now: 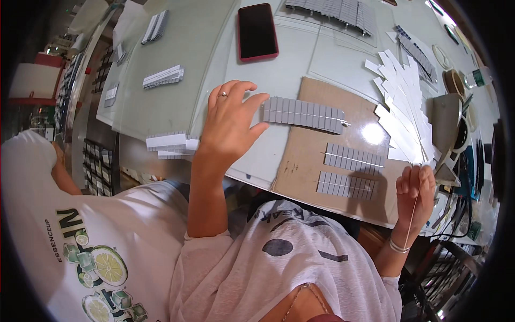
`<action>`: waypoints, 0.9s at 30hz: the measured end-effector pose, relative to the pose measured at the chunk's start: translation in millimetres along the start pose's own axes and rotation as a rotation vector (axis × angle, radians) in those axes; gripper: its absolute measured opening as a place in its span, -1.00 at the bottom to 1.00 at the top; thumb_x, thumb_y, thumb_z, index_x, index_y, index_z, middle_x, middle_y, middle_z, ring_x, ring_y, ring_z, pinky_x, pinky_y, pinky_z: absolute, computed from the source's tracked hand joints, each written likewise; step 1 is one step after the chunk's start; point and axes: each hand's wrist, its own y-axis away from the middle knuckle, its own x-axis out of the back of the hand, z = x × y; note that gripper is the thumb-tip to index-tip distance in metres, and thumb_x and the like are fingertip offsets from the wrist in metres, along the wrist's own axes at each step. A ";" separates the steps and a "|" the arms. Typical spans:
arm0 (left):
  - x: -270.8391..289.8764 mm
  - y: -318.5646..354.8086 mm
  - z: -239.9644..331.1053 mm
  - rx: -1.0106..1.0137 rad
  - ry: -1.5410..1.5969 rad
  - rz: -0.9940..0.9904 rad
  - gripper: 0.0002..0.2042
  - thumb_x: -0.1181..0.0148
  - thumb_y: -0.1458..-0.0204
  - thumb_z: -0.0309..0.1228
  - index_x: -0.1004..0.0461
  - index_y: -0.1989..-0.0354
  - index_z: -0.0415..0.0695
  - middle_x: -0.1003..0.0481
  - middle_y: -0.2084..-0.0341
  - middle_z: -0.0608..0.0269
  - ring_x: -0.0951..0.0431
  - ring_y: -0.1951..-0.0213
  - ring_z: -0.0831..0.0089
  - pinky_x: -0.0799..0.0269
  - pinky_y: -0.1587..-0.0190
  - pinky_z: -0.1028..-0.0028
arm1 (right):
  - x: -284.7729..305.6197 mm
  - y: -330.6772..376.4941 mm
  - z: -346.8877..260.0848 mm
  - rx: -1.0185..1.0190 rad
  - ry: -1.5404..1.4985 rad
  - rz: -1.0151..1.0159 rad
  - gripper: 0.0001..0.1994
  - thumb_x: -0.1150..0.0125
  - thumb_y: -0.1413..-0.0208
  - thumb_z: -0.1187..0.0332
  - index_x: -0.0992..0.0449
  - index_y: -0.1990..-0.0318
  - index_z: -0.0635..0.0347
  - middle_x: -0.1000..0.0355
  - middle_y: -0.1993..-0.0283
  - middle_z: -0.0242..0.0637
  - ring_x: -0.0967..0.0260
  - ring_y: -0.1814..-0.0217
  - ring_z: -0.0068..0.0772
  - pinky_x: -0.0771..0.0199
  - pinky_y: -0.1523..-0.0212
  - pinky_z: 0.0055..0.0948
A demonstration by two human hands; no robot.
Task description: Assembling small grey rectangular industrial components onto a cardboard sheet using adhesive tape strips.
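Left hand [230, 121] fingers pressing end of grey segmented strip [303, 114], frame centre, on desk [177, 80]. Right hand [416, 188] fingers pinching thin thread [412, 220]. Strip appearing light, flexible; holding best at ends.

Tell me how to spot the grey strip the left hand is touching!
Find the brown cardboard on the glass table. Three grey strips of small squares lie there. Yours is the top strip, longest, hanging off the cardboard's left edge, with the left hand at its end.

On cardboard: 3 grey segmented tile strips [303, 114] [354, 158] [346, 185]; 1 red-cased black phone [257, 31]; 1 pile of white paper strips [405, 112].
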 end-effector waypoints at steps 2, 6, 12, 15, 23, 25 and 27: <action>-5.2 -6.2 6.0 -0.028 0.079 0.006 -0.51 -0.47 0.20 -0.44 -0.55 -0.01 -0.13 -0.40 -0.04 0.14 -0.32 -0.19 0.15 -0.11 -0.33 0.16 | -11.2 -8.4 -11.1 -0.033 0.012 0.018 -0.83 -0.15 -0.26 0.33 -0.32 0.27 0.18 -0.25 0.41 -0.32 -0.31 0.40 -0.41 -0.40 0.51 -0.48; -10.4 -11.6 15.5 -0.041 0.143 -0.052 -0.50 -0.45 0.21 -0.48 -0.55 -0.03 -0.09 -0.39 -0.10 0.21 -0.29 -0.24 0.17 -0.15 -0.30 0.23 | -15.7 -41.9 -34.3 -0.059 0.344 -0.033 -0.88 -0.02 -0.33 0.38 -0.39 0.17 0.26 -0.39 0.43 -0.26 -0.28 0.54 -0.56 -0.30 0.57 -0.62; -7.3 -5.7 4.4 0.073 0.098 -0.048 -0.49 -0.44 0.21 -0.54 -0.53 -0.03 -0.08 -0.39 -0.09 0.19 -0.31 -0.21 0.16 -0.14 -0.32 0.18 | -28.2 -86.9 -26.4 0.073 1.230 -0.193 -0.81 -0.29 0.02 0.70 -0.59 0.27 0.23 -0.22 0.55 -0.54 0.09 0.51 -0.74 0.07 0.53 -0.62; -5.9 3.2 -1.1 0.120 0.092 0.019 -0.65 -0.37 0.13 -0.56 -0.57 0.10 -0.09 -0.43 -0.03 0.20 -0.35 -0.17 0.17 -0.16 -0.29 0.18 | -56.8 -91.8 -6.1 0.046 1.341 -0.338 -0.90 -0.31 0.02 0.65 -0.60 0.33 0.31 -0.44 0.50 -0.44 -0.11 0.51 -0.71 -0.15 0.51 -0.64; -18.2 -1.3 -12.1 0.080 0.076 0.148 -0.87 -0.32 0.12 -0.57 -0.57 0.36 -0.11 -0.48 0.15 0.23 -0.43 -0.06 0.19 -0.21 -0.20 0.17 | -66.9 -108.9 40.2 0.148 1.438 -0.414 -0.88 -0.32 0.05 0.43 -0.63 0.31 0.17 -0.54 0.41 -0.13 -0.50 0.38 -0.04 -0.48 0.34 -0.23; -18.1 -2.5 -10.7 0.061 0.088 0.144 -0.87 -0.33 0.13 -0.58 -0.57 0.37 -0.12 -0.48 0.15 0.23 -0.43 -0.06 0.20 -0.21 -0.21 0.17 | -68.7 -106.1 41.1 0.152 1.462 -0.388 -0.89 -0.35 0.05 0.42 -0.60 0.33 0.19 -0.52 0.44 -0.12 -0.50 0.38 -0.02 -0.48 0.35 -0.23; -16.4 -1.7 -11.9 0.048 0.077 0.143 -0.85 -0.35 0.15 -0.58 -0.57 0.37 -0.12 -0.47 0.15 0.24 -0.42 -0.07 0.22 -0.21 -0.21 0.17 | -70.4 -105.5 40.7 0.136 1.463 -0.398 -0.89 -0.35 0.04 0.42 -0.61 0.33 0.20 -0.52 0.45 -0.11 -0.50 0.39 -0.02 -0.48 0.35 -0.23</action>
